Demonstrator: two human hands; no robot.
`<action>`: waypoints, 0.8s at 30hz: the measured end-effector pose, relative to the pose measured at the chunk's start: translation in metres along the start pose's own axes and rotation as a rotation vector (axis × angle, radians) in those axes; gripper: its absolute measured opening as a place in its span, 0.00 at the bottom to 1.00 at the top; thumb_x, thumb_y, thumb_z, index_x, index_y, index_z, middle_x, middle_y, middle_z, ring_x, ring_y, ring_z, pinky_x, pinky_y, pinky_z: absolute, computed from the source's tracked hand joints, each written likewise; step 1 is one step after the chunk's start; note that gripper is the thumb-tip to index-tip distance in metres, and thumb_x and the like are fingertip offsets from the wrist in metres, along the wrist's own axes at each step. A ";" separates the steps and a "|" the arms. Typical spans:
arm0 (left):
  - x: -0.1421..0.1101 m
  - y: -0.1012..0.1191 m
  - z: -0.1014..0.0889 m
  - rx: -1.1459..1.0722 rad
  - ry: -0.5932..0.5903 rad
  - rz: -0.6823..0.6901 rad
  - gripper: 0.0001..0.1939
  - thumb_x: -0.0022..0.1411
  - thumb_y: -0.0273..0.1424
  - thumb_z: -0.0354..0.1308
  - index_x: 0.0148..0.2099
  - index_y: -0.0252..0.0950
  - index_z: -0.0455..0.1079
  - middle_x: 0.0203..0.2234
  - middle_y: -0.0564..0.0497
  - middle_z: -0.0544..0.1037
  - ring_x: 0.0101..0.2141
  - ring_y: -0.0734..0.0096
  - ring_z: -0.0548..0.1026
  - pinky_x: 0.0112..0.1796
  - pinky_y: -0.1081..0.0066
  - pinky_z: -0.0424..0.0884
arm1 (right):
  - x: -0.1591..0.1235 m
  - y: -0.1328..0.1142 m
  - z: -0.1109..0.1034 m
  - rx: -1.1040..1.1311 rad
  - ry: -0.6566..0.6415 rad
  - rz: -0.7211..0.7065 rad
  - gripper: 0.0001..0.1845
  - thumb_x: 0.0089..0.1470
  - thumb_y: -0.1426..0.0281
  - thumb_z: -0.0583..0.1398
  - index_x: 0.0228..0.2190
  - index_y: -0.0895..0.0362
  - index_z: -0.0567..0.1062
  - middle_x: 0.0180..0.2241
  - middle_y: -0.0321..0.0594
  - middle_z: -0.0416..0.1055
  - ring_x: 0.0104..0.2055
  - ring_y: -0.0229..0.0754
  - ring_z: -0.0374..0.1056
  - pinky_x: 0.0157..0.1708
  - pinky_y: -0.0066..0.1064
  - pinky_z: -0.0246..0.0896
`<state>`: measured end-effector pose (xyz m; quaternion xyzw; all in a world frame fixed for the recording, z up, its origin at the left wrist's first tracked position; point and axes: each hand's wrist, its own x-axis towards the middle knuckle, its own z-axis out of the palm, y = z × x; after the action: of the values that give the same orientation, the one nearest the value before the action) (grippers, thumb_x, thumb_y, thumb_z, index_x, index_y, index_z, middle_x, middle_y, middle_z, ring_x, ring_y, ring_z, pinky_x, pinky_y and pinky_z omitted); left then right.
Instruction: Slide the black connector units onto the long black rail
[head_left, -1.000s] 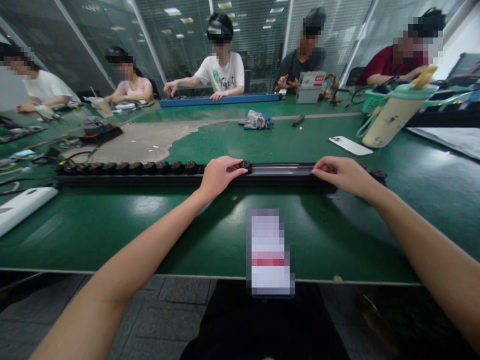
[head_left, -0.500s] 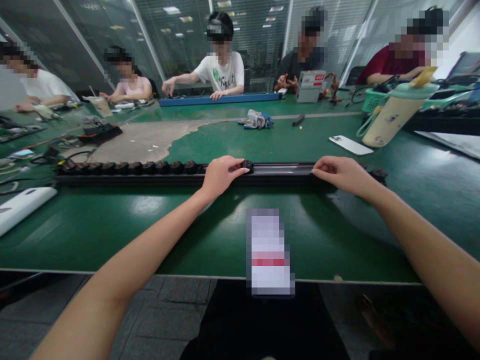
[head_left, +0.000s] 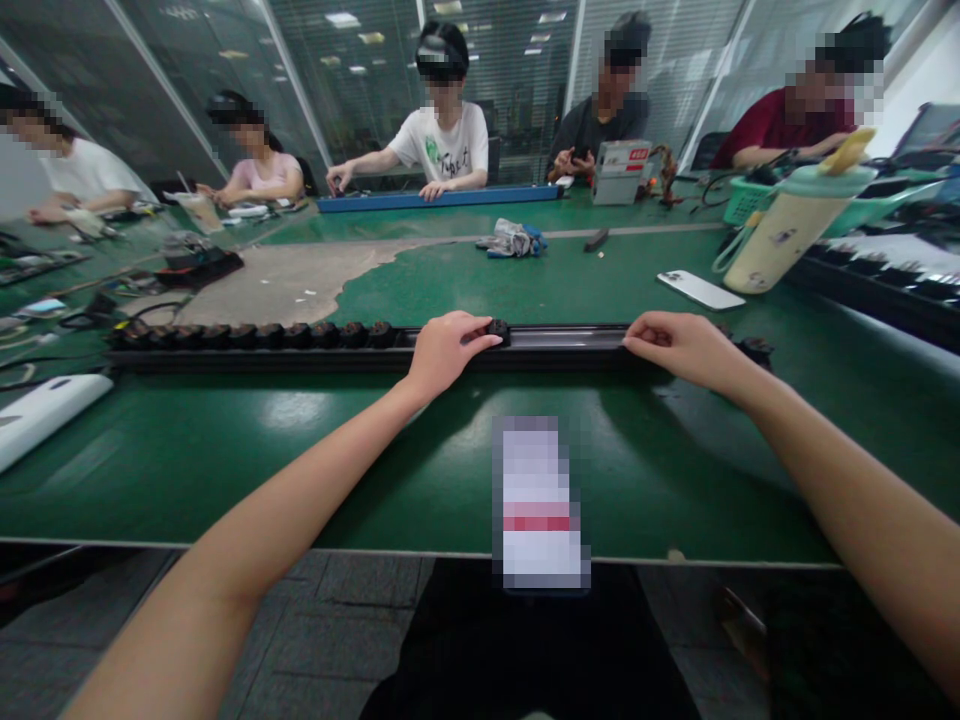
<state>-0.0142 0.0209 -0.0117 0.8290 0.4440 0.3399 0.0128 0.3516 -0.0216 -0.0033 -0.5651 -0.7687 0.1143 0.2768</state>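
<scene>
A long black rail (head_left: 562, 345) lies across the green table (head_left: 375, 470) in front of me. Several small black round parts (head_left: 255, 335) sit in a row along its left half. My left hand (head_left: 442, 350) rests on the rail near the middle, its fingers pinched on one small black round part (head_left: 496, 329). My right hand (head_left: 686, 348) is closed on the rail further right, fingertips pressing its top edge. Another black part (head_left: 756, 348) shows just past that hand.
A white phone (head_left: 700, 290) and a cream bottle (head_left: 787, 225) lie at the right, a white device (head_left: 41, 415) at the left. A pixelated card (head_left: 541, 505) rests near the table's front edge. Several people sit around the far side.
My left hand has nudged the black part slightly to the right along the rail. My right hand stays put. At the far right, a white sheet gave way to a black rail.
</scene>
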 end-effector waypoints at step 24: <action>0.000 0.007 0.007 -0.049 -0.037 0.030 0.15 0.74 0.36 0.62 0.57 0.38 0.81 0.51 0.45 0.85 0.51 0.59 0.82 0.54 0.61 0.74 | 0.004 -0.005 0.003 -0.043 0.016 -0.019 0.15 0.57 0.54 0.59 0.31 0.52 0.75 0.23 0.36 0.69 0.27 0.42 0.63 0.32 0.36 0.55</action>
<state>-0.0050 0.0186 -0.0151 0.8412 0.4228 0.3353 0.0360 0.3447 -0.0197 -0.0023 -0.5645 -0.7741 0.0907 0.2717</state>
